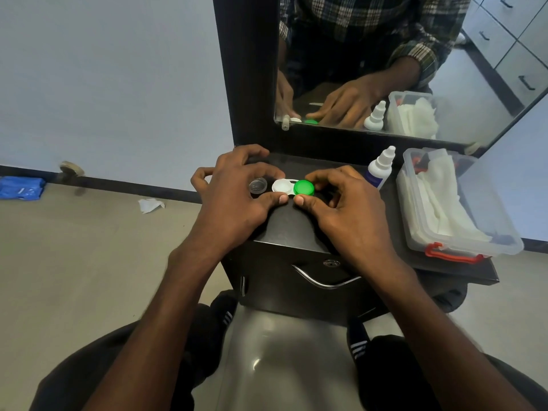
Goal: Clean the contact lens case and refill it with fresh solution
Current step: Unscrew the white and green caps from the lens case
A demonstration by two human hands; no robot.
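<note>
A white contact lens case (pixel 281 186) lies on the black counter top (pixel 293 226) below the mirror. Its left well is uncovered and a green cap (pixel 304 187) sits on its right well. My left hand (pixel 234 191) pinches the case's left end between index finger and thumb. My right hand (pixel 344 200) pinches the green cap between its fingertips and thumb. A clear cap (pixel 258 185) lies on the counter just left of the case, under my left hand's fingers. A white solution bottle (pixel 381 167) leans at the back right.
A clear plastic box (pixel 510 232) with white tissues and a red latch fills the counter's right side. The mirror (pixel 385 69) stands upright behind the counter. A drawer handle (pixel 323 280) is below. On the floor at left lie a crumpled tissue (pixel 150 204) and a blue packet (pixel 20 188).
</note>
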